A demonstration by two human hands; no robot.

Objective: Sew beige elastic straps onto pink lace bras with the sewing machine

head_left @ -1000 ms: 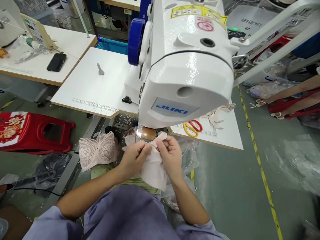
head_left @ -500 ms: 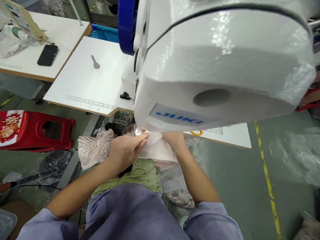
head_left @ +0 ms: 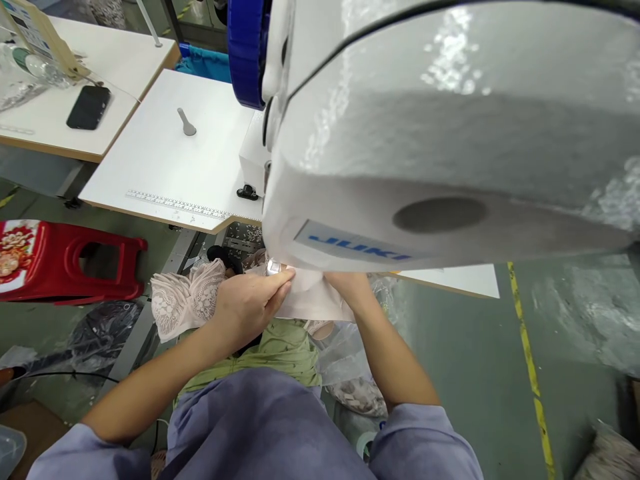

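A white JUKI sewing machine head [head_left: 430,153] fills the upper right of the head view. Just under its front edge, my left hand [head_left: 247,307] is closed, pinching a piece of pale pink fabric [head_left: 313,303] beside a small metal part [head_left: 273,267]. My right hand [head_left: 353,285] rests on the same fabric from the right; its fingers are hidden under the machine head. The fabric hangs down over my lap.
A pink lace garment [head_left: 185,300] lies left of my hands. The white machine table [head_left: 165,167] holds a printed ruler strip and a small grey lever [head_left: 186,123]. A black phone [head_left: 89,107] lies on the neighbouring table. A red stool [head_left: 70,260] stands at left.
My head has moved closer, so the machine head now covers the scissors and the right hand's fingers. Both hands carried the fabric up under the machine.
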